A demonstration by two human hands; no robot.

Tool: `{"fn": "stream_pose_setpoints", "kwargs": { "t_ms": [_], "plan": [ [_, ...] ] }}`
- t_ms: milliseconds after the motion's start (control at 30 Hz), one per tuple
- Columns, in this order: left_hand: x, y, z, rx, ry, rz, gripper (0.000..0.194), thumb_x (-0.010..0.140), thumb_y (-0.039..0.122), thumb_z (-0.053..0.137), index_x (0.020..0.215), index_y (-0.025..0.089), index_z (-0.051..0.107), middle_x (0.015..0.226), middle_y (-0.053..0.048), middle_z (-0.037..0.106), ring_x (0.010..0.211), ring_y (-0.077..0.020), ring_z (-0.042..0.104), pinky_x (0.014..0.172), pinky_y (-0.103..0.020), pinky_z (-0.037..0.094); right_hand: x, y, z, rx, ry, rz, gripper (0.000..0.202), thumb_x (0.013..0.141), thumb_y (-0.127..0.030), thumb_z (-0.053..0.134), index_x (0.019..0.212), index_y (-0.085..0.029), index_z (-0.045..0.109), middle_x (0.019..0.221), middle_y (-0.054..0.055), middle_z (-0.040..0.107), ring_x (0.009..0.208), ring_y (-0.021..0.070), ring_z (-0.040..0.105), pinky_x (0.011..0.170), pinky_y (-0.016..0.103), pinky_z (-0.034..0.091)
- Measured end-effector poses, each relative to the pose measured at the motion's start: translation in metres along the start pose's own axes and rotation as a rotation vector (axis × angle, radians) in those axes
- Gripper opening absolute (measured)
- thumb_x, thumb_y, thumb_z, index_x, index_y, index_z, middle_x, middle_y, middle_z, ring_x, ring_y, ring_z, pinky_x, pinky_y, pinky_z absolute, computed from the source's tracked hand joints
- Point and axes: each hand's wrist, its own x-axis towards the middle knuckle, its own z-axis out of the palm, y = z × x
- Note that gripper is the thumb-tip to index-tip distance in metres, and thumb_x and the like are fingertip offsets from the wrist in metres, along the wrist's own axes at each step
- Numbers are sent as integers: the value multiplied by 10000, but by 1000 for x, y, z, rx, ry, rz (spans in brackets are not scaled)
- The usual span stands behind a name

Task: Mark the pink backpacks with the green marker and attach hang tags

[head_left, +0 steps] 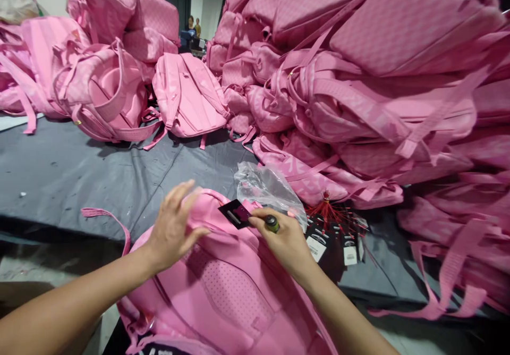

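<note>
A pink backpack (pixel 235 286) lies in front of me with its dotted back panel facing up. My left hand (pixel 173 230) hovers over its upper left part, fingers apart and slightly blurred, holding nothing. Near the top of the pack, my right hand (pixel 281 235) is closed, pinching the corner of a black tag (pixel 236 214) between thumb and finger. A small dark and green tool (pixel 272 224) sticks up out of the same fist; the rest of it is hidden by the fingers.
Pink bags (pixel 370 94) are piled high at the right, and more (pixel 103 89) stand at the back left. On the grey-covered table (pixel 99 174) lie a clear plastic bag (pixel 266 185) and a bunch of black tags (pixel 330 243) with red strings. Two people are far behind.
</note>
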Motion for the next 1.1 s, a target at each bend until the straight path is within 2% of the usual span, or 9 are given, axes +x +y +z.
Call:
{"fn": "stream_pose_setpoints", "kwargs": {
  "t_ms": [67, 167, 333, 567, 667, 767, 867, 967, 1100],
  "plan": [
    [-17, -13, 3, -14, -195, -260, 886, 872, 510, 623, 1523, 144, 146, 1508, -245, 363, 1390, -362, 391, 1074, -529, 415, 4, 5, 10, -94, 42, -96, 178, 843, -303, 588, 828, -187, 722, 821, 61, 741, 757, 189, 679, 719, 303, 516],
    [-37, -25, 6, -82, -407, -386, 870, 875, 511, 615, 1526, 180, 143, 1457, -196, 453, 1309, -334, 499, 1007, -477, 488, 6, 5, 27, -267, -89, -113, 174, 816, -159, 563, 846, -204, 729, 906, 58, 755, 862, 198, 694, 803, 308, 505],
    [-48, -28, 9, -89, -330, -308, 807, 888, 449, 623, 1516, 219, 172, 1365, -155, 544, 1243, -307, 560, 967, -430, 518, 12, -4, 46, -734, -517, 39, 300, 771, -67, 568, 944, -235, 746, 891, 44, 769, 840, 199, 707, 685, 250, 438],
    [-52, -29, 18, -2, -287, -260, 707, 937, 322, 557, 1511, 193, 165, 1322, -178, 571, 1191, -305, 599, 951, -429, 531, 17, -8, 56, -948, -780, -179, 194, 887, -125, 540, 908, -177, 725, 903, 90, 741, 838, 213, 693, 624, 260, 387],
    [-51, -29, 17, -41, -300, -277, 728, 929, 386, 570, 1513, 210, 171, 1349, -171, 556, 1222, -307, 580, 968, -437, 526, 18, -15, 57, -1002, -725, -233, 197, 872, -87, 545, 972, -158, 699, 922, 105, 719, 762, 203, 679, 580, 264, 359],
    [-50, -30, 14, -88, -307, -272, 678, 956, 419, 509, 1517, 223, 182, 1378, -162, 543, 1249, -294, 565, 998, -439, 512, 25, -18, 69, -842, -604, -267, 184, 882, -167, 591, 1050, -184, 666, 871, 71, 717, 719, 181, 651, 569, 257, 320],
    [-53, -33, 13, -91, -299, -283, 589, 990, 408, 425, 1507, 214, 221, 1340, -160, 576, 1213, -282, 594, 984, -428, 522, 38, -19, 92, -608, -632, -328, 99, 877, -264, 628, 909, -193, 689, 775, 26, 703, 667, 143, 603, 553, 245, 280],
    [-58, -42, 16, -84, -297, -284, 587, 990, 426, 423, 1505, 215, 236, 1330, -157, 585, 1194, -279, 608, 958, -413, 535, 51, -23, 106, -572, -671, -392, 105, 872, -217, 599, 841, -193, 696, 718, -5, 687, 608, 116, 560, 522, 237, 255],
    [-62, -53, 22, -70, -286, -240, 599, 991, 415, 434, 1518, 248, 203, 1363, -136, 568, 1182, -267, 616, 937, -389, 542, 47, -27, 92, -717, -668, -472, 144, 891, -273, 582, 944, -182, 680, 825, 20, 722, 684, 159, 616, 539, 250, 318]
  ]
}}
